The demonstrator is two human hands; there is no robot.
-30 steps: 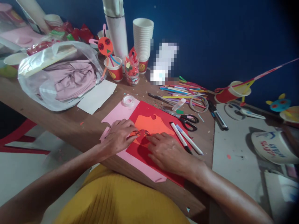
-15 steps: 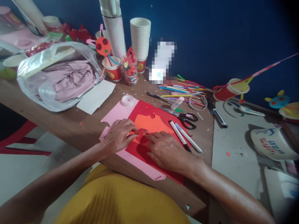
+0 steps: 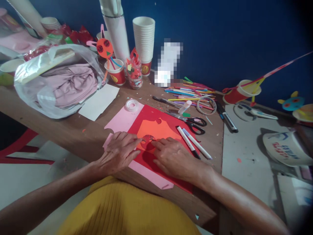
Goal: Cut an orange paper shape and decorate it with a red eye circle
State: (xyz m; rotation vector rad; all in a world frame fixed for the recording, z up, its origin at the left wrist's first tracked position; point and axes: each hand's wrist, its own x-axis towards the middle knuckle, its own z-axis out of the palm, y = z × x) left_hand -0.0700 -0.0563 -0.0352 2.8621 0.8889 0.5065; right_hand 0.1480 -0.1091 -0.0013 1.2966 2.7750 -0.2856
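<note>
In the head view, a small red paper circle with black eyelashes and orange eye shapes lies on an orange paper piece. Beneath are a red sheet and a pink sheet. My left hand is open at the circle's left, thumb and index apart, with nothing between them. Over on the right, my right hand lies palm down, holding nothing, its fingertips on the circle's right edge. Those fingers hide part of the circle.
Scissors, white markers and a roll of clear tape lie right of the paper. Coloured sticks, stacked cups and a tall flask stand behind. A plastic bag sits at left.
My left hand has drawn back to the left and its thumb and index have spread off the circle. My right hand stays almost where it was.
</note>
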